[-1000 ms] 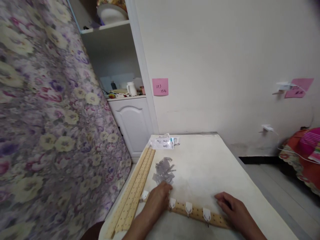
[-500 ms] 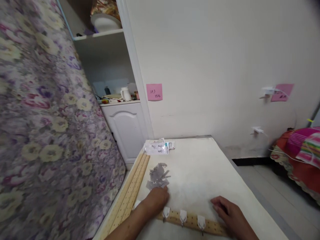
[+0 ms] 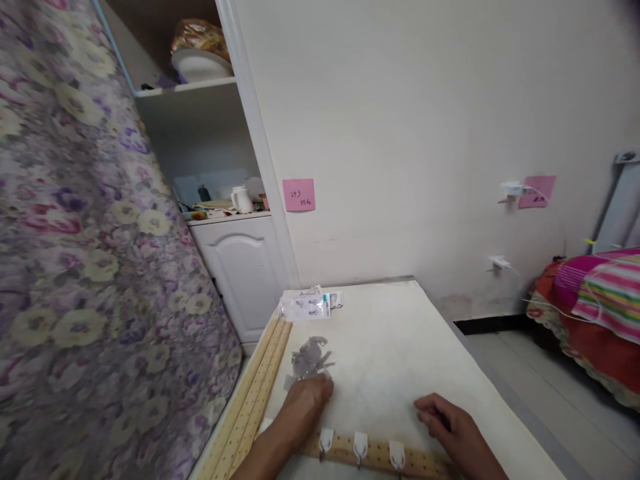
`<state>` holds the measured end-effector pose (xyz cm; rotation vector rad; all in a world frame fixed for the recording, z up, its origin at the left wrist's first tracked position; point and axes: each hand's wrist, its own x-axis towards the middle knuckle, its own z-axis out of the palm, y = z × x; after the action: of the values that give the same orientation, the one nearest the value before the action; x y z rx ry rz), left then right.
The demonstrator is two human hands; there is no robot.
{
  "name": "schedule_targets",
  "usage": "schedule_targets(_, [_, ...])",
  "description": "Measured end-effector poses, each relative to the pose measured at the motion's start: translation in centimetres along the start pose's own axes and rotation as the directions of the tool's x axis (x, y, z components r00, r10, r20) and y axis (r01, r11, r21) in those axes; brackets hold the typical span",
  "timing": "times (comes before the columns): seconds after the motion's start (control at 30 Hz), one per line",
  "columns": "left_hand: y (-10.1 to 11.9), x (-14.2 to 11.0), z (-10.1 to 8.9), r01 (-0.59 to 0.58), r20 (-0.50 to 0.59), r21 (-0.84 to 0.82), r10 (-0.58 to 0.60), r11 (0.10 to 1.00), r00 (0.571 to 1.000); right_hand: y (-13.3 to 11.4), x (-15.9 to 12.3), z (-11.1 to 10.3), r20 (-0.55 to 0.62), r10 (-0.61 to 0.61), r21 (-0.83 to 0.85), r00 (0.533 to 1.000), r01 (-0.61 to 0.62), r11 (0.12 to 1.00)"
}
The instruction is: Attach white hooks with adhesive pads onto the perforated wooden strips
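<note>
A perforated wooden strip (image 3: 376, 453) lies across the near end of the white table, with white hooks (image 3: 361, 445) spaced along it. My left hand (image 3: 309, 400) is closed, knuckles up, at the near edge of a small heap of grey translucent scraps (image 3: 309, 358). Whatever its fingers may hold is hidden beneath them. On the other side, my right hand (image 3: 447, 420) rests by the strip's right end, its thumb and forefinger apart and nothing visible between them. My left forearm covers part of the strip's left end.
More perforated wooden strips (image 3: 257, 393) lie lengthwise along the table's left edge. Clear packages with hooks (image 3: 305, 306) sit at the far left corner of the table (image 3: 385, 333). A floral curtain (image 3: 100, 267) hangs at left; a bed (image 3: 595, 313) stands at right.
My view has turned slightly right and up, so the room shifts left in the picture. Both hands stay in nearly the same places beside the scraps and the strip.
</note>
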<state>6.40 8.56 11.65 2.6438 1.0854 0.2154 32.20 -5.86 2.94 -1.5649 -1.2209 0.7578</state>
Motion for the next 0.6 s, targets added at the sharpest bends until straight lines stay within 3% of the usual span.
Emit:
schedule_targets(0.07, [1.7, 0.0, 0.7, 0.014, -0.108, -0.257, -0.043, 0.966, 0.993, -0.5, 0.0, 0.0, 0.028, 0.031, 0.112, 0.999, -0.034, 0.993])
schedule_targets(0.1, [2.6, 0.1, 1.3, 0.018, -0.12, -0.422, -0.076, 0.906, 0.99, -0.7, 0.0, 0.1, 0.049, 0.043, 0.18, 0.998, -0.051, 0.982])
schedule_targets(0.17, [4.6, 0.1, 2.9, 0.033, -0.082, -0.71, -0.128, 0.703, 0.988, -1.2, -0.2, 0.5, 0.106, 0.046, 0.322, 0.993, -0.078, 0.944])
schedule_targets(0.23, [6.4, 0.1, 4.4, 0.066, -0.021, -0.853, -0.162, 0.518, 0.987, -1.8, -0.5, 1.0, 0.168, 0.029, 0.436, 0.985, -0.101, 0.894])
schedule_targets(0.3, [7.8, -0.1, 5.4, 0.086, 0.007, -0.904, -0.186, 0.419, 0.982, -2.3, -0.8, 1.5, 0.221, 0.017, 0.514, 0.975, -0.131, 0.848])
schedule_targets(0.43, [9.5, -0.8, 6.0, 0.032, -0.075, -0.901, -0.227, 0.432, 0.971, -3.0, -1.2, 1.9, 0.284, 0.061, 0.563, 0.957, -0.218, 0.797])
schedule_targets(0.53, [10.0, -1.1, 6.2, -0.056, -0.183, -0.854, -0.198, 0.517, 0.963, -3.2, -1.3, 1.8, 0.304, 0.095, 0.579, 0.948, -0.263, 0.772])
schedule_targets(0.6, [10.2, -1.3, 6.5, -0.158, -0.275, -0.789, -0.113, 0.594, 0.955, -3.1, -1.3, 1.6, 0.291, 0.104, 0.621, 0.951, -0.27, 0.736])
